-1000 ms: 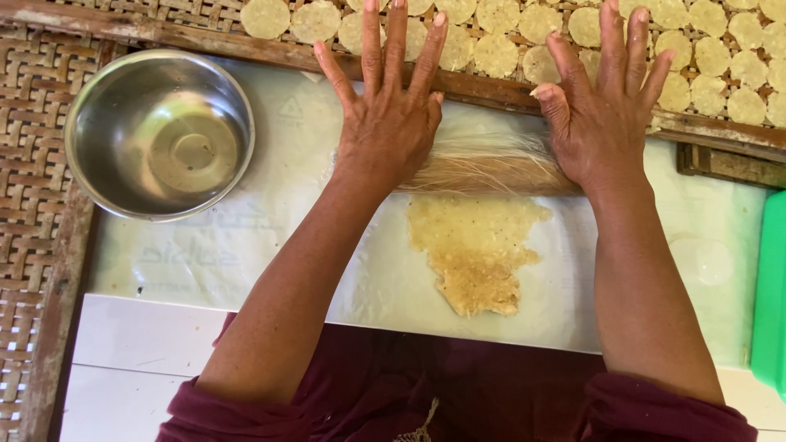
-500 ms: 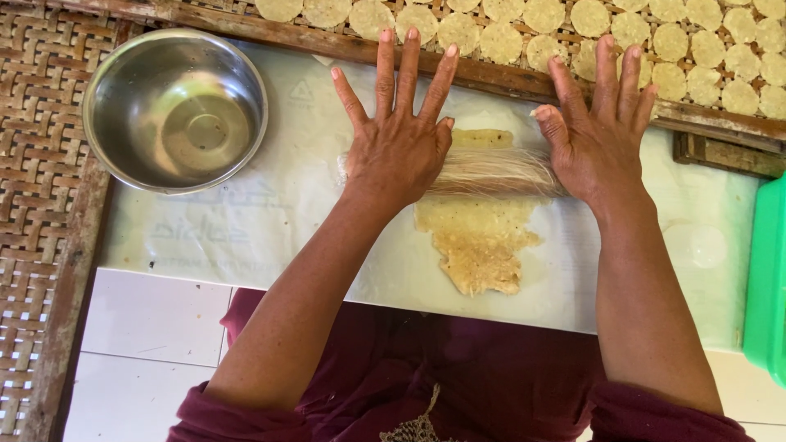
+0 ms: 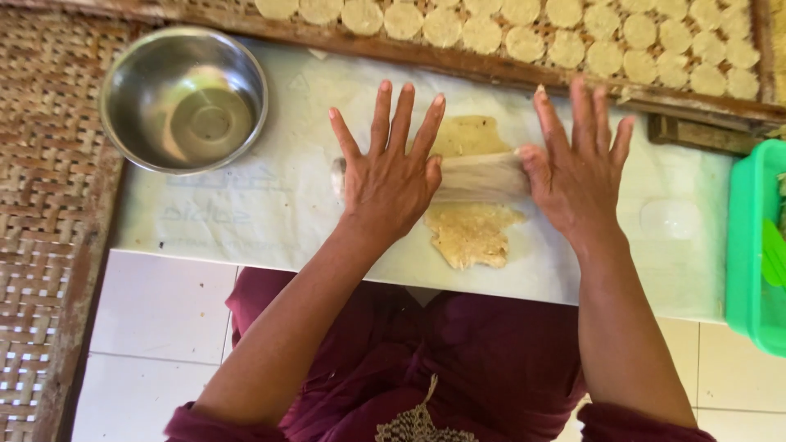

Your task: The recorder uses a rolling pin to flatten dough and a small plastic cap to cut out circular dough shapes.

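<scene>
Yellow flat dough lies on the white sheet under a plastic-wrapped rolling pin, pressed by the flat, spread-open left hand and right hand.

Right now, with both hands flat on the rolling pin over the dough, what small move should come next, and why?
Probably roll the rolling pin back toward the body. The left hand and right hand press it across the middle of the dough, and the near part looks thick and ragged.
</scene>
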